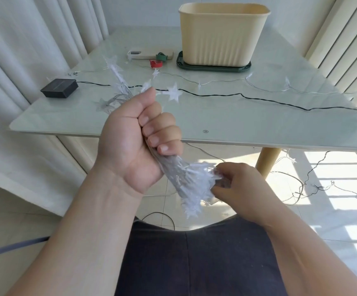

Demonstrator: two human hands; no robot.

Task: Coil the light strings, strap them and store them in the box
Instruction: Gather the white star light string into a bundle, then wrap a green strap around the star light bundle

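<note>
My left hand (pixel 134 135) is a closed fist around a coiled bundle of star light string (pixel 187 184), held in front of the table's near edge. White stars stick out above the fist and below it. My right hand (pixel 235 184) pinches the bundle's lower end. More of the clear star string (pixel 216 82) trails across the glass table and down to the floor. A black wire (pixel 258 99) runs from a black battery box (pixel 59 88) across the table. The cream storage box (pixel 222 33) stands on a dark green lid at the back. Red and green straps (pixel 158 59) lie left of it.
A white flat device (pixel 143 54) lies beside the straps. The glass table (pixel 216 122) has a wooden leg (pixel 267 161) at the right. Loose string and wire tangle on the tiled floor (pixel 323 189) at the right. Curtains hang on both sides.
</note>
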